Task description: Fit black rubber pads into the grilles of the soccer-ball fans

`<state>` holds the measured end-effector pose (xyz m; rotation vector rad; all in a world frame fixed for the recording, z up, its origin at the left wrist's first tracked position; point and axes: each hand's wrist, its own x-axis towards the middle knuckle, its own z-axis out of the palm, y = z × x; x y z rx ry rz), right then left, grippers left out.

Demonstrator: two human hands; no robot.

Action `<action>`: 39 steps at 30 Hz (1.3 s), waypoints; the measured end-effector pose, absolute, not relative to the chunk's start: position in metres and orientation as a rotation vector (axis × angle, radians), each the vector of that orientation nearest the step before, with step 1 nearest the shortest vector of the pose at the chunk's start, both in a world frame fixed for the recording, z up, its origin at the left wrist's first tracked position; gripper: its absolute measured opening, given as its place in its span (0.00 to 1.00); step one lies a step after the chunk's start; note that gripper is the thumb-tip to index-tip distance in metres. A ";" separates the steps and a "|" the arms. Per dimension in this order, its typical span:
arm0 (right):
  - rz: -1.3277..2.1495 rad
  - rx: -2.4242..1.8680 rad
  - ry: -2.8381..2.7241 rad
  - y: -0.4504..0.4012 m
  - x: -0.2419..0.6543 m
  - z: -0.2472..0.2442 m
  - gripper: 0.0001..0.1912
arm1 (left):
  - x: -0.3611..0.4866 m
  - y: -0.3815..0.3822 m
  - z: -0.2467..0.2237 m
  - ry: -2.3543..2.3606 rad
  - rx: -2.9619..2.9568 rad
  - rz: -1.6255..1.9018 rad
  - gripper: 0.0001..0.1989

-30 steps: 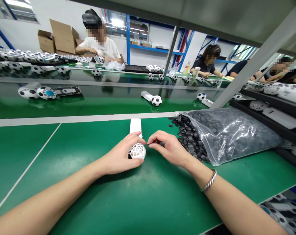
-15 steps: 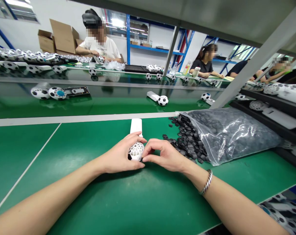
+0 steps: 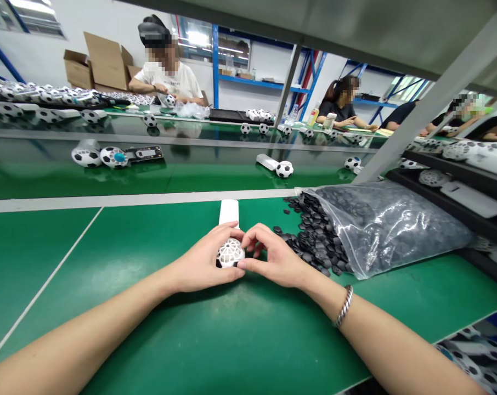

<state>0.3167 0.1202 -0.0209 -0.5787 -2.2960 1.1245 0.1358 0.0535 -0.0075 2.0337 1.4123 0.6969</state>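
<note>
A white soccer-ball-shaped shell (image 3: 231,252) with an open lattice face and black patches round its side rests on the green worktop. Its flat white handle (image 3: 229,213) points away from me. My left hand (image 3: 205,258) is wrapped round the shell's left side, fingers over the far side and thumb along the near side. At the right edge, my right hand (image 3: 275,258) touches the shell with its thumb tip and curled forefinger. Whether a small black piece is under those fingertips is hidden. Loose black patches (image 3: 318,241) lie just right of this hand.
A clear plastic bag (image 3: 396,225) full of black patches lies at the right, by stacked black trays (image 3: 450,181). Beyond the white rail, a shiny green conveyor (image 3: 199,173) carries ball-headed parts (image 3: 284,169). A slanted grey post (image 3: 413,109) stands at right. Co-workers sit across.
My right thumb and forefinger have spread apart, the forefinger rising up the shell's right side. The left hand has barely moved. Parts on the near conveyor have shifted right.
</note>
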 end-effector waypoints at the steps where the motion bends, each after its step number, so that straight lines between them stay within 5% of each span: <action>1: 1.156 -0.593 -2.295 0.121 0.317 -0.022 0.14 | 0.136 0.054 -0.008 1.410 2.033 0.700 0.23; 22: 1.670 -0.685 -2.043 0.120 0.314 -0.026 0.17 | 0.136 0.053 -0.008 1.427 2.054 0.709 0.21; 35: 1.700 -0.723 -1.972 0.119 0.310 -0.030 0.19 | 0.139 0.052 -0.014 1.455 2.011 0.783 0.20; 39: 1.302 -0.790 -2.207 0.129 0.314 -0.024 0.13 | 0.141 0.052 -0.016 1.456 1.978 0.823 0.22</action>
